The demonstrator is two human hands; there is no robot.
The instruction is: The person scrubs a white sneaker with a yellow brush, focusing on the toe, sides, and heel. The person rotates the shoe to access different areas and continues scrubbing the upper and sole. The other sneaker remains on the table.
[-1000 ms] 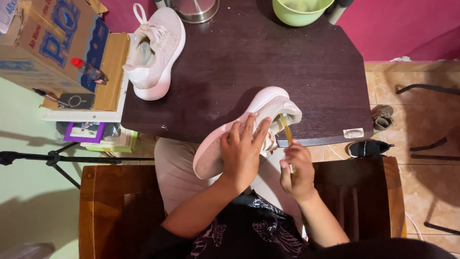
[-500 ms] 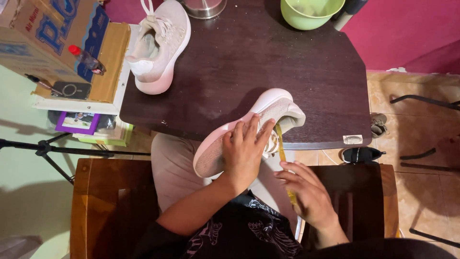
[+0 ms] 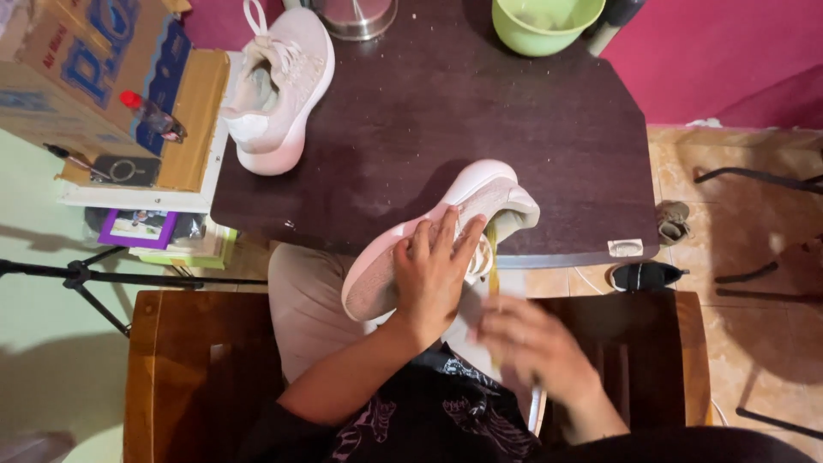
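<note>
A pale pink sneaker (image 3: 480, 197) leans against the near edge of the dark table (image 3: 480, 120), its toe down over my lap. My left hand (image 3: 435, 273) lies flat on its side, fingers spread, pressing it in place. A thin yellow-green stick (image 3: 493, 257) runs from the shoe's opening down toward my right hand (image 3: 536, 347), which is blurred and closed around the stick's lower end. The second sneaker (image 3: 279, 86) rests on the table's far left corner.
A green bowl (image 3: 544, 21) and a metal pot (image 3: 356, 15) stand at the table's far edge. A cardboard box (image 3: 77, 60) and a small red-capped bottle (image 3: 150, 116) sit on a shelf at left. Black tripod legs (image 3: 94, 276) lie beside my wooden chair (image 3: 184, 369).
My right hand has slid down and back along the yellow-green stick, away from the shoe's opening toward my body. My left hand stays pressed on the sneaker.
</note>
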